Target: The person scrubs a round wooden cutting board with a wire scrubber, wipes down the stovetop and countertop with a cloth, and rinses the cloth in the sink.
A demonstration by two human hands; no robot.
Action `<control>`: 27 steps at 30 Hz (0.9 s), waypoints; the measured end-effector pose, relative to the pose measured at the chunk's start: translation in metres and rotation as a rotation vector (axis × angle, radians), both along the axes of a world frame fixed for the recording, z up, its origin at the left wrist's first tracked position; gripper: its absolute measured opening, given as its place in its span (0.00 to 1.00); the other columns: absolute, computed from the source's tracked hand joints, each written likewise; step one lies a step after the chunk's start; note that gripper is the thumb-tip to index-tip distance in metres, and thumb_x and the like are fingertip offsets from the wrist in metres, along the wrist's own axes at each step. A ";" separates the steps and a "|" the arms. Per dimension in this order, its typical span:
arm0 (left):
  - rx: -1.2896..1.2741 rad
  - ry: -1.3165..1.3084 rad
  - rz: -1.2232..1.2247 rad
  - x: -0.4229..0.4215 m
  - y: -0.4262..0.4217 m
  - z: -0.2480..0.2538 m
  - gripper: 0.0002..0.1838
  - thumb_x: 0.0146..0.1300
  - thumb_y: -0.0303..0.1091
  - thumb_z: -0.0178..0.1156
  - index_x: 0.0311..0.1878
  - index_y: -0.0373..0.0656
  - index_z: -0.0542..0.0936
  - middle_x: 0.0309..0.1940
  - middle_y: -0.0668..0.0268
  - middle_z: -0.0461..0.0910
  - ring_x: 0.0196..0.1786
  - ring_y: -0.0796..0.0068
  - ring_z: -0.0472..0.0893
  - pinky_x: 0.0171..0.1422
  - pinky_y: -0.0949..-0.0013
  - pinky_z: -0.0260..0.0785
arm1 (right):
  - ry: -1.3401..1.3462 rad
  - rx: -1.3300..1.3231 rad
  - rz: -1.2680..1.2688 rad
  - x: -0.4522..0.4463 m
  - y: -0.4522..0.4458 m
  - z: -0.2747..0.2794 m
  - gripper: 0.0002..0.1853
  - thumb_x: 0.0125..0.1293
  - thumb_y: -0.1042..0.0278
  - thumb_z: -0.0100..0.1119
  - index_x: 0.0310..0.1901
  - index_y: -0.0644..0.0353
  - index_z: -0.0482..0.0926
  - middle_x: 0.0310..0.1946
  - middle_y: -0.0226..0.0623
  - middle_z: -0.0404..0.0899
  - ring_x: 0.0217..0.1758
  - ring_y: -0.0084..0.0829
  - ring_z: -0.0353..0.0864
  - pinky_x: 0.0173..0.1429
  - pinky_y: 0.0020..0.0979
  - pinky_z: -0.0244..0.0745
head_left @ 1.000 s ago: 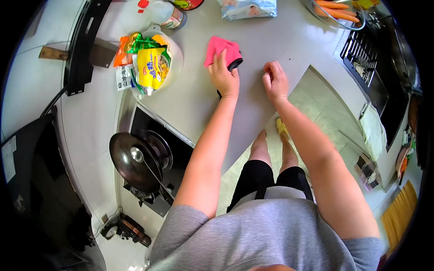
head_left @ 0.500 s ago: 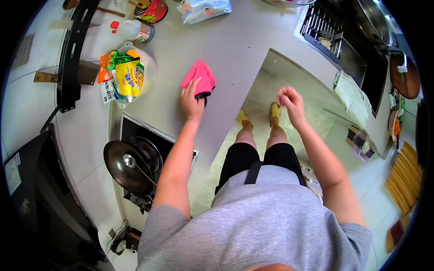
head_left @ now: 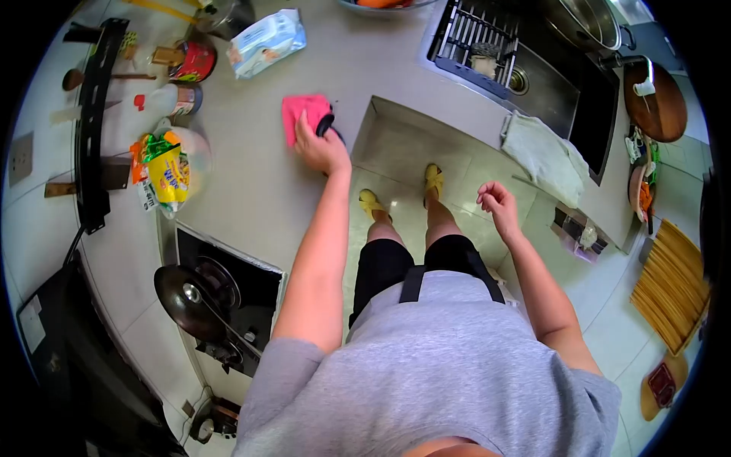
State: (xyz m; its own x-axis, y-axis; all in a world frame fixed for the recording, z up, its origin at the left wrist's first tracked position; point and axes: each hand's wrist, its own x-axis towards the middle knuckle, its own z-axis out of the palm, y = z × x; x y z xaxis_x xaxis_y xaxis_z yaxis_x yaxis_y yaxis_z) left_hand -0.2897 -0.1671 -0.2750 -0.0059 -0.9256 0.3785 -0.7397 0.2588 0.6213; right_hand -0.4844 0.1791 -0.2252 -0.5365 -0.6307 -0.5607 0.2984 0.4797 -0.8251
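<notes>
My left hand (head_left: 324, 146) is closed on a pink cloth (head_left: 298, 111) at the inner edge of the grey countertop (head_left: 247, 164). A dark patch with a black edge shows beside the fingers; whether it belongs to the cloth I cannot make out. Over the floor to the right hangs my right hand (head_left: 499, 207). Its fingers are loosely bent, slightly apart, and hold nothing. A pack of wipes (head_left: 266, 44) lies on the counter beyond the cloth.
At left are a clear container with colourful packets (head_left: 167, 174), a bottle (head_left: 164, 100) and a red can (head_left: 196, 62). A wok (head_left: 183, 308) sits by the stove nearer me. The sink (head_left: 544, 95) and a pale towel (head_left: 542, 151) are at right.
My left hand has drawn the pink cloth across the counter to its inner edge. My right hand has lowered and its fingers have loosened. The camera view has shifted too.
</notes>
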 end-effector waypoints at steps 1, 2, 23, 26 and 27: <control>-0.021 0.021 -0.040 -0.025 -0.006 -0.002 0.32 0.49 0.24 0.59 0.63 0.45 0.78 0.60 0.53 0.81 0.61 0.48 0.78 0.68 0.52 0.64 | 0.015 -0.007 -0.015 -0.010 0.001 0.004 0.06 0.68 0.76 0.52 0.42 0.61 0.79 0.30 0.27 0.80 0.30 0.16 0.73 0.36 0.20 0.67; -0.013 0.021 -0.052 -0.047 -0.012 -0.004 0.32 0.49 0.24 0.59 0.63 0.45 0.78 0.60 0.53 0.81 0.61 0.48 0.78 0.68 0.52 0.64 | 0.030 -0.013 -0.032 -0.019 0.006 0.005 0.06 0.68 0.76 0.51 0.42 0.61 0.79 0.29 0.26 0.80 0.30 0.16 0.73 0.36 0.20 0.66; 0.642 0.890 -0.420 -0.324 0.220 0.015 0.17 0.65 0.20 0.54 0.56 0.40 0.81 0.46 0.62 0.84 0.47 0.67 0.80 0.55 0.68 0.71 | 0.761 0.355 0.137 -0.146 0.041 0.006 0.38 0.52 0.70 0.70 0.68 0.52 0.69 0.59 0.46 0.69 0.57 0.52 0.77 0.58 0.46 0.77; 0.892 1.089 -0.466 -0.378 0.213 0.036 0.12 0.71 0.27 0.52 0.51 0.36 0.81 0.43 0.68 0.81 0.46 0.78 0.78 0.51 0.73 0.71 | 0.852 0.299 0.132 -0.143 0.048 0.007 0.41 0.51 0.68 0.72 0.69 0.51 0.68 0.61 0.47 0.68 0.60 0.52 0.76 0.62 0.45 0.76; 0.915 1.052 -0.482 -0.392 0.205 0.045 0.11 0.71 0.26 0.52 0.50 0.37 0.81 0.40 0.68 0.80 0.43 0.77 0.78 0.49 0.72 0.72 | 0.821 0.264 0.134 -0.145 0.052 0.005 0.42 0.51 0.68 0.72 0.70 0.51 0.67 0.62 0.47 0.67 0.62 0.53 0.74 0.65 0.45 0.74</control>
State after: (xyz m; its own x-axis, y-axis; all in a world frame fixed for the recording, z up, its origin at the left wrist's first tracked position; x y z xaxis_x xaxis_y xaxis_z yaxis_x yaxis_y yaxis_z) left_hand -0.6819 0.0383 -0.2296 -0.4749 -0.8279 -0.2985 0.1867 -0.4263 0.8851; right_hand -0.6293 0.2313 -0.2199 -0.7656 -0.6214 -0.1666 -0.4142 0.6742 -0.6114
